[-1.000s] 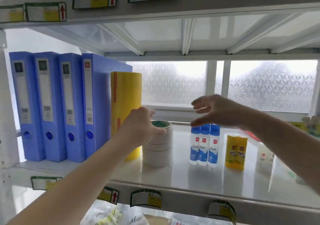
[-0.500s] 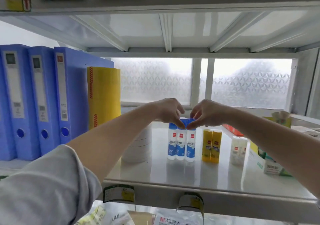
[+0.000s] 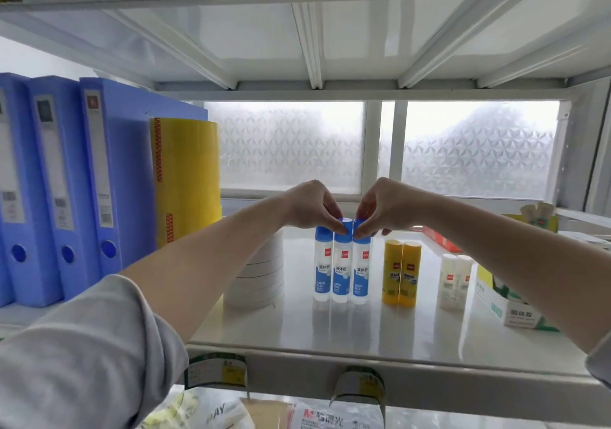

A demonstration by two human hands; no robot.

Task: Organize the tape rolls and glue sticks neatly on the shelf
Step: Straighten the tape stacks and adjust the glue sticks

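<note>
Three blue-capped liquid glue bottles [image 3: 341, 268] stand side by side on the metal shelf [image 3: 330, 332]. My left hand [image 3: 310, 207] pinches the cap of the middle bottle. The right bottle's cap is pinched by my right hand [image 3: 385, 209]. Two yellow glue sticks [image 3: 401, 273] stand just right of the blue ones, then two white glue sticks [image 3: 455, 280]. A stack of white tape rolls [image 3: 261, 276] sits left of the bottles, partly hidden by my left forearm. A tall yellow tape roll stack [image 3: 185, 180] stands behind it.
Blue file boxes [image 3: 66, 184] fill the shelf's left side. An open green-and-white carton [image 3: 509, 306] sits at the right edge, with a red box [image 3: 441, 240] behind the glue sticks. Frosted window panes close the back. Packaged goods lie on the shelf below.
My left hand left the white tape stack and moved right to the blue glue bottles. My right hand came down onto their caps. The view shifted right.
</note>
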